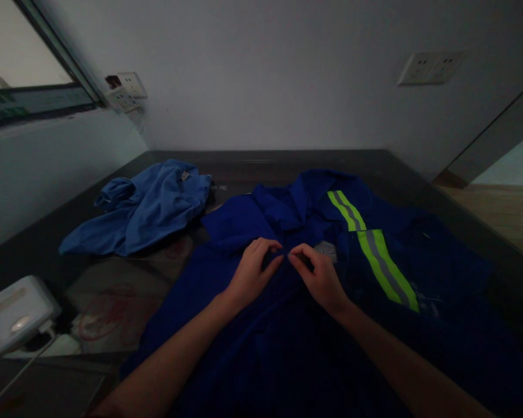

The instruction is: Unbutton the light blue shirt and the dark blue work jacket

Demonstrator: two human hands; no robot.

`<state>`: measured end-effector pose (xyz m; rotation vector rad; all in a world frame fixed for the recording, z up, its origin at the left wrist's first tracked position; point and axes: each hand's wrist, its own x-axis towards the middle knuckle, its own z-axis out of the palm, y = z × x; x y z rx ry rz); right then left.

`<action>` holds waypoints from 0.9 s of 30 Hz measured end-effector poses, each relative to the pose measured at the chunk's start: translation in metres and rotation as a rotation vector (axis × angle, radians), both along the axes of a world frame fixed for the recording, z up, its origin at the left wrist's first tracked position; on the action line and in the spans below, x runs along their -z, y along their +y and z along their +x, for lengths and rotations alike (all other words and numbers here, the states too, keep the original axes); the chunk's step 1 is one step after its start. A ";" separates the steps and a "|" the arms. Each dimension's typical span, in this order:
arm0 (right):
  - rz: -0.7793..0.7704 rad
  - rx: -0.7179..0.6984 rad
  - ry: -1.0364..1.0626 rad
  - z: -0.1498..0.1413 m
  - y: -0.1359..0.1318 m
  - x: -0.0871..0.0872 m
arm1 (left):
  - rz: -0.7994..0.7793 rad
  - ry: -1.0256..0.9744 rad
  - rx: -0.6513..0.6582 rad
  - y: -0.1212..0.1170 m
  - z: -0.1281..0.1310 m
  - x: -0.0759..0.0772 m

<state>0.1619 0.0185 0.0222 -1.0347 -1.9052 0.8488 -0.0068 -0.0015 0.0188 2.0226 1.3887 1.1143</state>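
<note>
A dark blue work jacket [239, 223] with yellow-green and grey reflective strips [386, 267] lies spread over the table in front of me. My left hand [255, 267] is over the middle of its front, thumb and fingertips pinched on the blue cloth. Just to the right, my right hand [320, 276] pinches in the same way, its fingertips close to the left ones. The exact bit of cloth between the fingers is too dark and small to make out. A greyish patch [326, 251] shows behind my right hand.
A lighter blue garment [157, 209] lies crumpled at the left on the dark table [261, 157]. A white device [20, 313] with a cable stands at the near left. Wall sockets [431, 68] are on the wall behind, and a window frame [39, 98] is at upper left.
</note>
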 end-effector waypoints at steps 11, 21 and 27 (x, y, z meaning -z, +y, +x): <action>0.035 -0.006 -0.047 0.000 -0.002 0.001 | -0.011 0.080 -0.043 -0.002 -0.001 0.004; 0.054 0.021 -0.076 0.000 -0.003 -0.001 | -0.006 0.234 -0.033 0.004 -0.013 -0.009; 0.016 0.041 -0.052 0.000 -0.004 -0.003 | -0.230 0.209 -0.086 0.021 -0.042 -0.018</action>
